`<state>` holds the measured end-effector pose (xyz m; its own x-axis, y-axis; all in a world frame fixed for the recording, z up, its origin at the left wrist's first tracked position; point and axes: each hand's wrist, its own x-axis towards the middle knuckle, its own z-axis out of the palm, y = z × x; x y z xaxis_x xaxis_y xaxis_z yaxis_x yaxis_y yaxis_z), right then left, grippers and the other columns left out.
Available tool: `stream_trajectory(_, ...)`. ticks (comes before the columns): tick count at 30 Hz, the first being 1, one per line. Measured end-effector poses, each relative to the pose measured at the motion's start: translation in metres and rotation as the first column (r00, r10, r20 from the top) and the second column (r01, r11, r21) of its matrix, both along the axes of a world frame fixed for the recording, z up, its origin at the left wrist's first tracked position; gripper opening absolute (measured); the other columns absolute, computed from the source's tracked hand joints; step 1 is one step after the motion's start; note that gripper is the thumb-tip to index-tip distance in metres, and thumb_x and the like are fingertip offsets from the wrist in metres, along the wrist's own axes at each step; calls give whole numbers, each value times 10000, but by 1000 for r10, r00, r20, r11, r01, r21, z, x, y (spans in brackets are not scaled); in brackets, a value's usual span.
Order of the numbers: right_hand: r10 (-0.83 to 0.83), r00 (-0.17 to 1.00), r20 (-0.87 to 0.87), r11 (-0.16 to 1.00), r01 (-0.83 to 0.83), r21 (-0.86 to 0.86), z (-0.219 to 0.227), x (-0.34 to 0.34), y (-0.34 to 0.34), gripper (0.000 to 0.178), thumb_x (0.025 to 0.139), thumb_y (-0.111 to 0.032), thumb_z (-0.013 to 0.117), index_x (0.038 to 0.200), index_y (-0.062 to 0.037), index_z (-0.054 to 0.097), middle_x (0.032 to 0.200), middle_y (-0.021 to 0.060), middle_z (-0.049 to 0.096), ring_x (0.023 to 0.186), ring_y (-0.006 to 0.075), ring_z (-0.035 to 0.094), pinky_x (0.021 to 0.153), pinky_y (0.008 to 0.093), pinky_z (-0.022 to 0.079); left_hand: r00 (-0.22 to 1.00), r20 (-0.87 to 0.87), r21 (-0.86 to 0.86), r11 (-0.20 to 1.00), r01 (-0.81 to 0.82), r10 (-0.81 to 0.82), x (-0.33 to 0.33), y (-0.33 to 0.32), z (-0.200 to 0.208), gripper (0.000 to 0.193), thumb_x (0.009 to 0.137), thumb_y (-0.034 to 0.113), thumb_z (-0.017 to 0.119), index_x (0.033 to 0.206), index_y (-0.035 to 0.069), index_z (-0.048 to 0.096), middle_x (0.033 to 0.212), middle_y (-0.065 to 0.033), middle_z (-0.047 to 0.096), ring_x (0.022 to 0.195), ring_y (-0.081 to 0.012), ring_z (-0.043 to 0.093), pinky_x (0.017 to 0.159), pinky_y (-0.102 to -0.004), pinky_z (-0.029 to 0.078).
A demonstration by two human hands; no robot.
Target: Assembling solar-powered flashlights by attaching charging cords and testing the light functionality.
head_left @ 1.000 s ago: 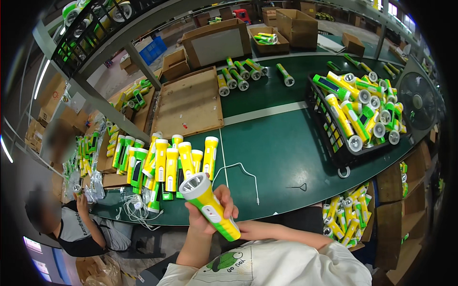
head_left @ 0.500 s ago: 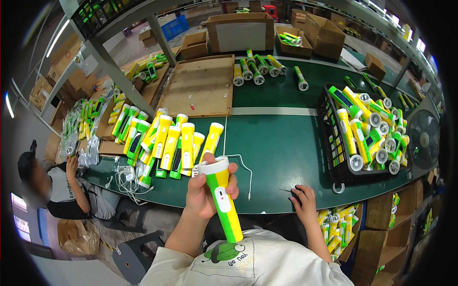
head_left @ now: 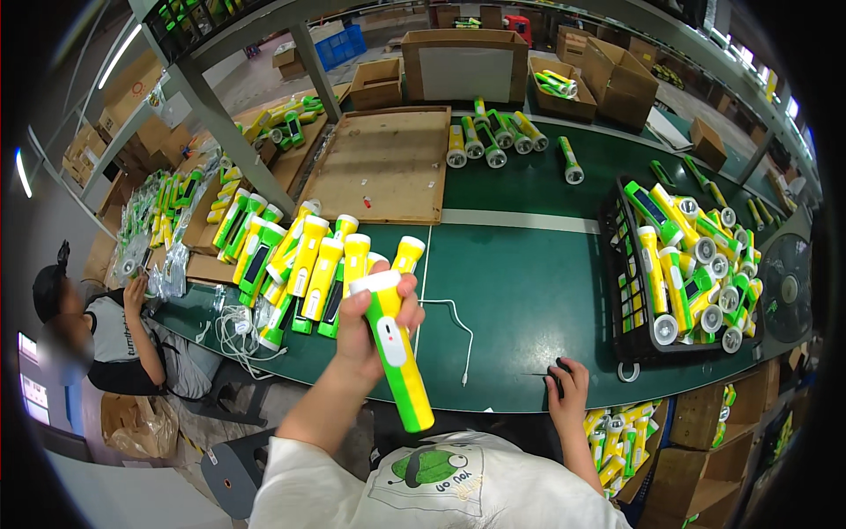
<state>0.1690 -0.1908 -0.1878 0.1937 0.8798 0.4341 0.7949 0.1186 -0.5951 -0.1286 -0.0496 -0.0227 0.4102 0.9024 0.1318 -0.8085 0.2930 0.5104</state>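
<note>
My left hand [head_left: 363, 333] is closed around a yellow and green flashlight [head_left: 398, 353], holding it up over the table's near edge. Its white head points away from me and its tail toward me; a white panel with a small dark slot and a red dot faces up. At the table's front edge, my right hand [head_left: 571, 384] is closed on a small black tool [head_left: 559, 370] with a thin shaft pointing left. Much of that tool is hidden by the fingers. Beyond my left hand lies a pile of similar flashlights [head_left: 310, 264].
A black crate [head_left: 624, 309] full of flashlights stands right, beside a fan [head_left: 789, 282]. A white cable [head_left: 460, 328] lies mid-table, a wooden board [head_left: 379, 167] behind. More flashlights [head_left: 495, 141] stand at the back near cardboard boxes [head_left: 463, 66]. At left sits another person [head_left: 119, 344].
My left hand has moved slightly left with the flashlight, which is turned a little. My right hand has drawn its fingers in around the black tool. The view has shifted slightly.
</note>
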Motion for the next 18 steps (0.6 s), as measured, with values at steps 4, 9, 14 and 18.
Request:
stream_trajectory(4,-12,1000,-25,1000,12,-19,2,3,-3,136,735,-41,683,843,-33,601,1039,120,581,994,335,529,855,401,429,910,-414,169,982,81,-4,-7,17,24,575,734,442,685,1154,115,467,1008,-79,563,815,-120,516,714,-238,443)
stream_trajectory(9,-4,1000,-16,994,2,-110,6,2,0,215,711,-30,683,892,-38,568,939,120,546,937,324,513,822,399,419,769,-636,190,952,238,-66,-5,16,45,678,728,598,662,1153,108,465,977,-63,564,825,-115,521,719,-235,452)
stream_trajectory(14,-39,996,-83,958,14,-286,17,-3,5,244,726,-14,676,948,-40,579,913,145,528,894,356,538,759,409,442,820,-522,131,928,350,-235,15,-7,51,769,706,658,660,1183,96,443,956,-66,555,807,-125,538,682,-243,463)
stream_trajectory(18,-35,984,-173,964,-13,-267,14,7,9,193,743,31,663,911,-7,576,841,119,545,731,253,585,656,318,466,873,-479,292,922,254,-89,38,-24,53,842,621,334,851,1261,54,381,1074,-105,547,964,-171,550,822,-285,457)
